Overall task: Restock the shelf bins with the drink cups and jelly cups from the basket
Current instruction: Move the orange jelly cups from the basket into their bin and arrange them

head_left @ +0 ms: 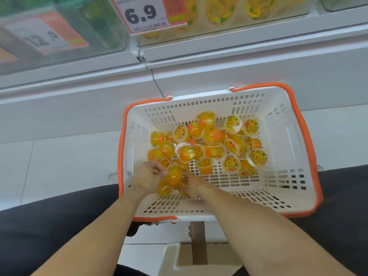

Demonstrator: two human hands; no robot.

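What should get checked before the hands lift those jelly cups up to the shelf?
1. Left hand holding cups: ok, fingers curl round the gathered jelly cups.
2. Right hand holding too: ok, it grips the same bunch from the other side.
3. No cup slipping out: cannot tell, the hands hide the bottom ones.
4. Basket steady: ok, it sits level.
5. Right bin found: ok, the same yellow cups show behind the 6.9 price tag.
6. Room in that bin: cannot tell.
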